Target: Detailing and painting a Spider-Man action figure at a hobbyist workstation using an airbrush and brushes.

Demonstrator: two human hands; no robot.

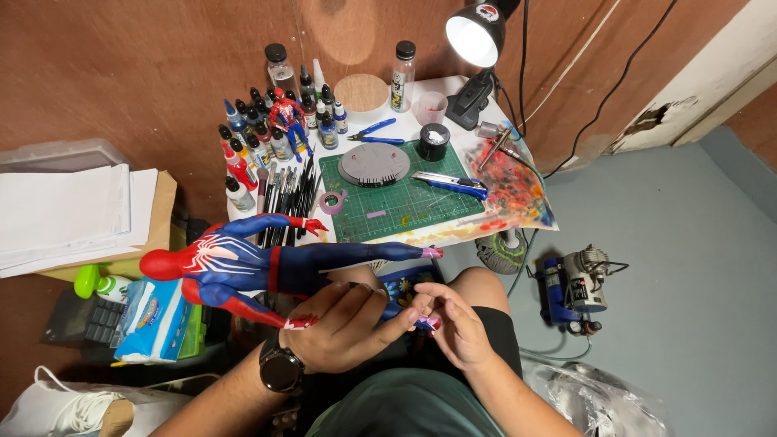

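Note:
A large red-and-blue superhero action figure lies sideways over my lap, head to the left, legs stretching right. My left hand, with a dark watch on its wrist, grips the figure's lower leg. My right hand pinches the foot end of that leg with its fingertips. The other leg sticks out toward a pink-tipped foot near the table edge.
A small white table carries a green cutting mat, a grey round base, paint bottles, brushes, a smaller red figure, blue pliers, a utility knife and a lit desk lamp. A compressor stands on the floor at right; paper stacks and a wipes pack at left.

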